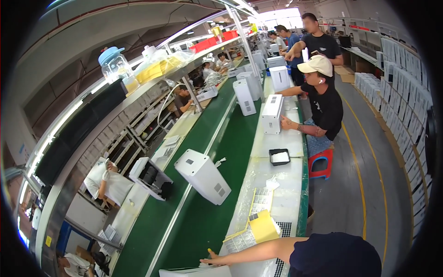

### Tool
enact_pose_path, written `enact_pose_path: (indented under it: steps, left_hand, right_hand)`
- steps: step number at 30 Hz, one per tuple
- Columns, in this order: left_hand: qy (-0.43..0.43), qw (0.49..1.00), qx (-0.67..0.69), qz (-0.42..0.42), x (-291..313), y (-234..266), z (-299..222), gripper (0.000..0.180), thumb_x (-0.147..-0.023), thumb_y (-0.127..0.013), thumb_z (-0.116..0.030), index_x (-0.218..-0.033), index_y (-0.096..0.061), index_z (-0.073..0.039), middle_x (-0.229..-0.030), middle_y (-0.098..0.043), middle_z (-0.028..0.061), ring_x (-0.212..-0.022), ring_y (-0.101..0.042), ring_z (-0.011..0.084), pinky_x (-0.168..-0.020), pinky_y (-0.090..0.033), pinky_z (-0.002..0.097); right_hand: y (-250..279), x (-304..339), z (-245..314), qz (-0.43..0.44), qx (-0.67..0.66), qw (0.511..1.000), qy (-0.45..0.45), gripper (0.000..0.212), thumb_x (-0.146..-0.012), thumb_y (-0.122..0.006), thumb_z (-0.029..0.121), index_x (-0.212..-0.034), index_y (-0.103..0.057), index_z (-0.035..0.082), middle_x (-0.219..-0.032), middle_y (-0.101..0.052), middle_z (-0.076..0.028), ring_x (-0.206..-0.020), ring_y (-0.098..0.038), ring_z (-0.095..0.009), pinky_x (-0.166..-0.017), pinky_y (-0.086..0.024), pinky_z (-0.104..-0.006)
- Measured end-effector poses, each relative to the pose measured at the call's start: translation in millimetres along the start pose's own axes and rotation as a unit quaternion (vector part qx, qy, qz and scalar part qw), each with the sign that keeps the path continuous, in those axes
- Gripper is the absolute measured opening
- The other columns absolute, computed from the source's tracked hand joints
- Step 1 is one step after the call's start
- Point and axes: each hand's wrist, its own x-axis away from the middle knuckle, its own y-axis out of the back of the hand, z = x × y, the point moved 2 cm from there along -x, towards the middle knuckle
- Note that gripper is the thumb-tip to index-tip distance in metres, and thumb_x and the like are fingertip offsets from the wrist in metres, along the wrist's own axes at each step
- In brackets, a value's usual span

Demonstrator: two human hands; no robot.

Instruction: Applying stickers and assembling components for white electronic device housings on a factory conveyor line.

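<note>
My right arm, in a dark navy sleeve, comes in from the lower right and reaches left across the worktable. At the lower edge my right hand [213, 260] is open, its fingers stretched over the top edge of a white appliance housing [196, 272]. One digit stands up apart and has a yellow tip. Most of that housing is cut off by the picture's edge. Beside my forearm lie a yellow sheet [265, 226] and printed label sheets [241, 242]. A black-and-white perforated mat [284, 231] shows next to them. My left hand is out of view.
A green conveyor [205, 226] runs lengthwise, carrying a tilted white housing [203, 176] and an open one [151, 177]. A black tray [279, 157] sits on the table. A co-worker [323, 101] in a cream cap holds another housing [272, 114]. Stacked white panels [401, 111] line the right.
</note>
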Motion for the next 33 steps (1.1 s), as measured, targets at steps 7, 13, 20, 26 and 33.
enact_pose_path:
  steps: [7,13,20,26,33]
  left_hand:
    - [-0.134,0.948,-0.266,-0.116,13,79,52,0.051,-0.091,-0.043,-0.040,-0.126,-0.051,-0.004,-0.128,-0.048,0.0224,-0.115,-0.049,0.0317,-0.094,-0.043,0.0479]
    - [-0.203,0.925,-0.302,-0.112,9,130,94,0.065,-0.091,-0.043,-0.045,-0.131,-0.040,0.007,-0.132,-0.042,0.0225,-0.119,-0.042,0.0327,-0.102,-0.033,0.0472]
    - [-0.239,0.936,-0.257,-0.033,17,92,90,0.093,-0.079,-0.059,-0.051,-0.141,-0.014,0.004,-0.144,-0.021,0.0239,-0.131,-0.025,0.0349,-0.108,-0.020,0.0471]
    - [-0.280,0.927,-0.248,0.040,31,38,70,0.117,-0.071,-0.071,-0.050,-0.146,0.003,0.001,-0.151,-0.004,0.0235,-0.139,-0.011,0.0355,-0.113,-0.011,0.0464]
    - [-0.299,0.870,-0.386,-0.069,48,-3,69,0.119,-0.064,-0.080,-0.032,-0.145,-0.002,0.005,-0.150,-0.009,0.0281,-0.139,-0.009,0.0416,-0.114,-0.008,0.0439]
  right_hand:
    - [1,16,-17,0.009,0.014,1.000,0.005,0.124,-0.068,-0.049,0.083,-0.147,0.012,0.009,-0.154,-0.002,-0.014,-0.140,-0.017,-0.029,-0.105,-0.032,-0.0420]
    - [15,40,-27,0.049,-0.030,0.998,-0.035,0.113,-0.072,-0.044,0.082,-0.147,0.016,0.022,-0.155,0.000,-0.010,-0.142,-0.010,-0.032,-0.108,-0.024,-0.0509]
    - [20,46,34,0.032,-0.070,0.997,-0.011,0.101,-0.079,-0.046,0.075,-0.147,0.014,0.031,-0.154,-0.009,-0.007,-0.134,-0.026,-0.031,-0.105,-0.026,-0.0481]
    - [23,51,70,0.014,-0.100,0.993,0.058,0.092,-0.085,-0.041,0.070,-0.148,0.011,0.027,-0.156,-0.004,-0.006,-0.127,-0.035,-0.023,-0.106,-0.027,-0.0400]
    - [47,-17,13,-0.013,-0.246,0.953,0.175,0.077,-0.091,-0.033,0.066,-0.141,-0.023,0.008,-0.133,-0.039,-0.012,-0.110,-0.047,-0.021,-0.097,-0.040,-0.0351]
